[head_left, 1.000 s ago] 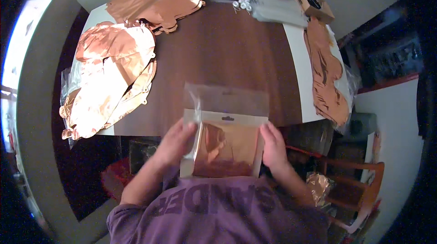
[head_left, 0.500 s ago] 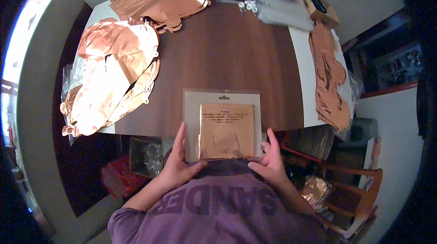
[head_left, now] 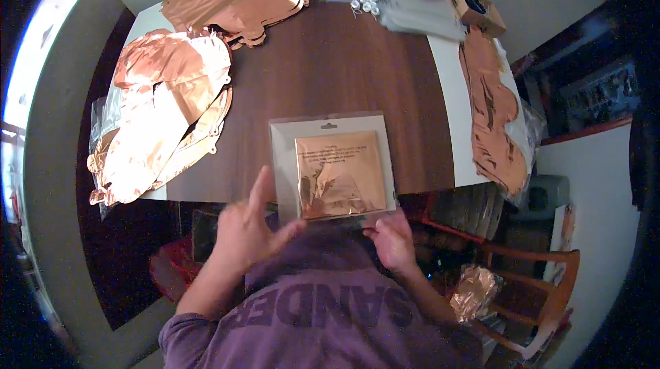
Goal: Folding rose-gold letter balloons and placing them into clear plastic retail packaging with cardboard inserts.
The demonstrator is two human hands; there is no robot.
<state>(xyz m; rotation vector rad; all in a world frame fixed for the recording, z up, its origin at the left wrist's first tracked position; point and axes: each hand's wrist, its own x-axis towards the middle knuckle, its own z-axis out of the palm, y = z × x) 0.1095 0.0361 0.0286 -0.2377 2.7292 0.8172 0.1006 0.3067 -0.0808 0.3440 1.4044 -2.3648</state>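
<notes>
Copper-coloured foil (head_left: 344,166) lay folded inside a flat, clear packet (head_left: 357,125) with pale card, which sat over the near edge of the brown table (head_left: 330,66), in front of the person. It had moved a little farther from the purple shirt (head_left: 295,286) than half a second earlier and had turned slightly. The clear flap, sticking out past its top a second before, now ended almost level with the card. The left hand (head_left: 244,228) had drawn leftward, its forefinger and thumb spread wide near the packet's left side; contact could not be told. The right hand (head_left: 393,242) had curled in, and though blurred, it seemed to pinch the packet's lower right corner. Foil shapes (head_left: 155,128) at left remained in place.
</notes>
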